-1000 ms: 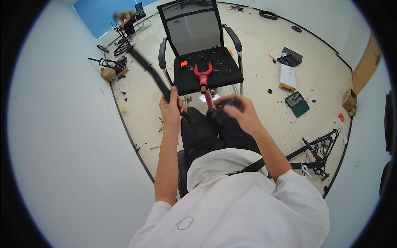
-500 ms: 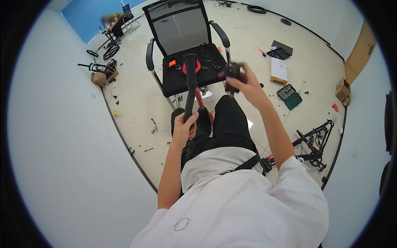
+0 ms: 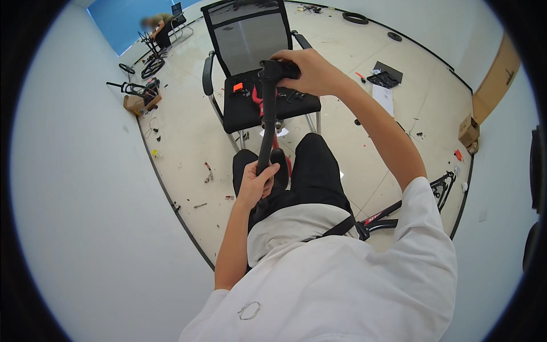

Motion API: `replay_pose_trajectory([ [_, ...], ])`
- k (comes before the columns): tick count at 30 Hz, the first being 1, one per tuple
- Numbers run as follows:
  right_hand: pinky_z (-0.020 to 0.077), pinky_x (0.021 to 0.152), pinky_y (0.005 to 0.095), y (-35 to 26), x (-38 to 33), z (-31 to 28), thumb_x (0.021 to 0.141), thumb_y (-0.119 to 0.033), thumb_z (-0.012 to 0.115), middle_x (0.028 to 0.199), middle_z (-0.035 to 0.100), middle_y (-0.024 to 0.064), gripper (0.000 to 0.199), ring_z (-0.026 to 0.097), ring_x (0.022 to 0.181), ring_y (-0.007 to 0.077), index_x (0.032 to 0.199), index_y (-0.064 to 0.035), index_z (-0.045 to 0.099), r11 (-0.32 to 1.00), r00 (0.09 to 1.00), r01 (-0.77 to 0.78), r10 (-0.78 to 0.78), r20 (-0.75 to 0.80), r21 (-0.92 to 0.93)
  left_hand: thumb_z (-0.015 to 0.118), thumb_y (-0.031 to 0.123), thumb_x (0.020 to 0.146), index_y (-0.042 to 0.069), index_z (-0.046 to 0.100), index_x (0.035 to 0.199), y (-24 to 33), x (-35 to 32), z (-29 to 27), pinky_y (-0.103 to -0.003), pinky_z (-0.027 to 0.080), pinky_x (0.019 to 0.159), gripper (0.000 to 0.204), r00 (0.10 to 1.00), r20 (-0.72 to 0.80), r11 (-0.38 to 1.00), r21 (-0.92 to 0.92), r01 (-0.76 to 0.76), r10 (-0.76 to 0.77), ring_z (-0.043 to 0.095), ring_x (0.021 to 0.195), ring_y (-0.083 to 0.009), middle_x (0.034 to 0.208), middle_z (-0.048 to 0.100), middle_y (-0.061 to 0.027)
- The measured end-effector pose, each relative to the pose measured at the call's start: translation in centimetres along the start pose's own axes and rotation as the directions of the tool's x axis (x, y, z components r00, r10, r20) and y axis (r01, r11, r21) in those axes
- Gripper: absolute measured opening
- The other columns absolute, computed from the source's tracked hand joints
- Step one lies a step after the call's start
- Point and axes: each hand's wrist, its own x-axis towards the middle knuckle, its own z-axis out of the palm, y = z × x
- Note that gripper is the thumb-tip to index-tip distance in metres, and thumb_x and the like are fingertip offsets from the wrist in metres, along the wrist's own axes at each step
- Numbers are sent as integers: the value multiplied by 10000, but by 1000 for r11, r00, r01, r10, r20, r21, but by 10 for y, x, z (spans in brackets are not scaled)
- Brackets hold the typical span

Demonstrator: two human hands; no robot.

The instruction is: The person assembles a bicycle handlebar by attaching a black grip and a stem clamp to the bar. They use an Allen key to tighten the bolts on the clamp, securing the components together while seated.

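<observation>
My left hand [image 3: 256, 183] is wrapped round the lower part of a bent black handlebar [image 3: 268, 111], which rises in front of my lap. At the bar's far end, my right hand [image 3: 312, 71] grips a dark bike part [image 3: 288, 70] whose kind I cannot make out. That part touches or sits right against the bar end; the fingers hide much of it. Behind the bar, a red piece [image 3: 256, 96] and an orange piece [image 3: 237, 87] lie on the black seat of a mesh-backed chair [image 3: 236, 114]. Small dark parts are strewn there too.
A black bike frame [image 3: 380, 218] lies on the floor to my right. Cardboard boxes [image 3: 469, 131], tyres [image 3: 355, 18] and a white box [image 3: 383, 100] stand or lie farther off. Another person [image 3: 161, 25] bends over a bicycle at the far left.
My right hand has moved left and farther away, bringing the dark part to the bar's far end. My left hand keeps its hold on the bar.
</observation>
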Motion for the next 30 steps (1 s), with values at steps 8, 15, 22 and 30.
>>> replay_pose_trajectory([
  [8, 521, 797, 370, -9, 1, -1, 749, -26, 710, 960, 678, 185, 404, 654, 893, 353, 1136, -15, 596, 991, 995, 104, -103, 12, -90, 628, 117, 921, 85, 501, 757, -3, -4, 0, -220, 190, 342, 210, 1000, 10, 1000, -9, -4, 4, 296, 358, -30, 507, 402, 41],
  [15, 567, 685, 361, 14, -30, 25, 791, -73, 737, 911, 657, 89, 442, 654, 771, 188, 1199, -22, 576, 885, 931, -181, 294, -215, 428, 646, 112, 910, 81, 503, 764, -3, 0, 3, -218, 190, 343, 207, 1000, 0, 1000, -2, 12, -12, 292, 358, -27, 508, 402, 47],
  [22, 590, 603, 332, 26, -54, 61, 822, -145, 773, 820, 619, 60, 268, 658, 684, 154, 951, -53, 557, 199, 803, -329, 573, 163, 923, 645, 120, 914, 87, 497, 765, -3, -3, 0, -218, 187, 341, 213, 1000, -27, 1000, 4, 3, -3, 291, 358, -26, 510, 402, 50],
  [30, 575, 691, 288, 3, -40, 57, 805, -94, 765, 900, 679, 94, 332, 671, 738, 146, 1083, 6, 614, 426, 874, -178, 483, -57, 887, 666, 119, 895, 81, 494, 725, -5, -2, 9, -218, 194, 343, 245, 999, -5, 998, 61, 33, -33, 299, 363, -27, 508, 400, 48],
])
